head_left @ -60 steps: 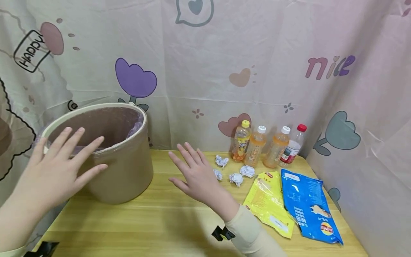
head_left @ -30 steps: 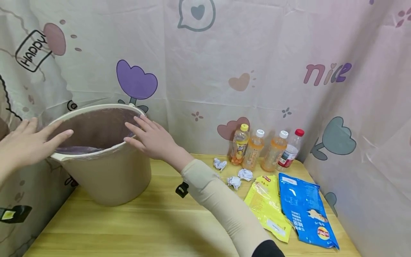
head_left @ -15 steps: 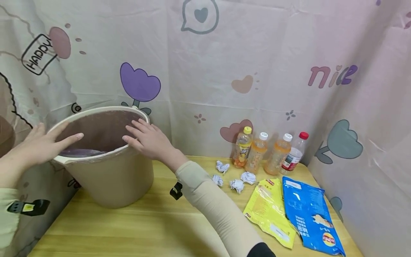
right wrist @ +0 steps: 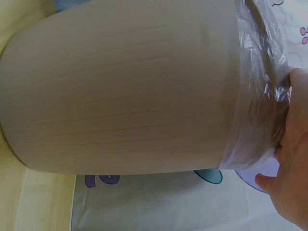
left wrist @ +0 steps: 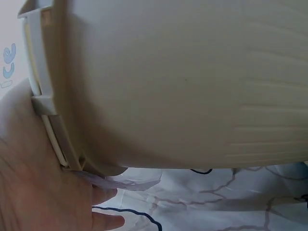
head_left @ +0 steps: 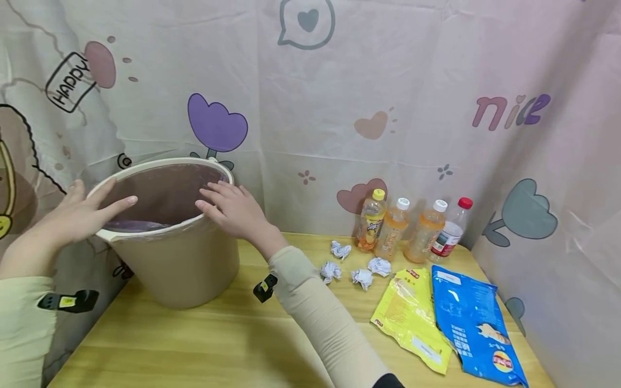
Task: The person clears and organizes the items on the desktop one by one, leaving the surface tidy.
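Observation:
A beige trash can [head_left: 184,269], lined with a thin clear-purplish plastic bag [right wrist: 255,91], stands at the left of the wooden table. My left hand [head_left: 73,218] rests at the left side of its rim, fingers spread and mostly straight. At the right side of the rim lies my right hand [head_left: 235,210], its fingers extended over the edge. In the left wrist view, my left palm touches the rim's handle part [left wrist: 43,103], and a bit of bag hangs below. The right wrist view shows the bag folded down over the outside, with my right hand against it.
Several crumpled paper balls [head_left: 361,278] lie right of centre on the table [head_left: 218,345]. Behind them stand several plastic bottles [head_left: 392,229]. A yellow snack bag [head_left: 412,318] and a blue snack bag [head_left: 475,323] lie flat at the right. A printed curtain [head_left: 301,108] hangs behind.
My hands came from in front of the trash can onto the two sides of its rim and have stayed there for the last second. The other things stay put; the head view shifts slightly.

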`<state>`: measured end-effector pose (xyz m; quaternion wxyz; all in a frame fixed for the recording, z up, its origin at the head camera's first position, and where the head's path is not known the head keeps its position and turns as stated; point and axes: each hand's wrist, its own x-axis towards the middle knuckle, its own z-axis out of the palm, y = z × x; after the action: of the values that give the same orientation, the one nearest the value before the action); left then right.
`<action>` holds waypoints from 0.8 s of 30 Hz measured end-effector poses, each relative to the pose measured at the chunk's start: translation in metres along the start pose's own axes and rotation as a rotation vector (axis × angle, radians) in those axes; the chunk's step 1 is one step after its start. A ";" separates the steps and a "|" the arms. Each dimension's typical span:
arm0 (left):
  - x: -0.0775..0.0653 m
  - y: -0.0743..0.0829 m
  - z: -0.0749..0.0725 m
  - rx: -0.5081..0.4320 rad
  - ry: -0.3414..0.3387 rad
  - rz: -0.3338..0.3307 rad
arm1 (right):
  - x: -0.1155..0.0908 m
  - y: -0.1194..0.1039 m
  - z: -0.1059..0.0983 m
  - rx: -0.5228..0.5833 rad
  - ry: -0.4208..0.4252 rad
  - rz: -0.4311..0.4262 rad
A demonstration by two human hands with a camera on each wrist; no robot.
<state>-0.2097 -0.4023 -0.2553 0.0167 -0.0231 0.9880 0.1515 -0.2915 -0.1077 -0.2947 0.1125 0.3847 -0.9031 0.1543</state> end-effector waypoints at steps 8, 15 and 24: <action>0.000 0.011 -0.001 -0.016 -0.017 0.010 | -0.008 0.005 -0.002 0.003 0.028 0.016; 0.002 0.022 0.004 0.002 -0.017 0.006 | -0.019 0.011 -0.004 0.021 0.046 0.033; 0.008 0.043 0.009 0.005 -0.007 0.001 | -0.033 0.025 -0.009 0.027 0.082 0.043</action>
<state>-0.2196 -0.3594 -0.2512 0.0201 -0.0218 0.9883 0.1493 -0.2865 -0.0664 -0.3014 0.1409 0.3599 -0.9037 0.1844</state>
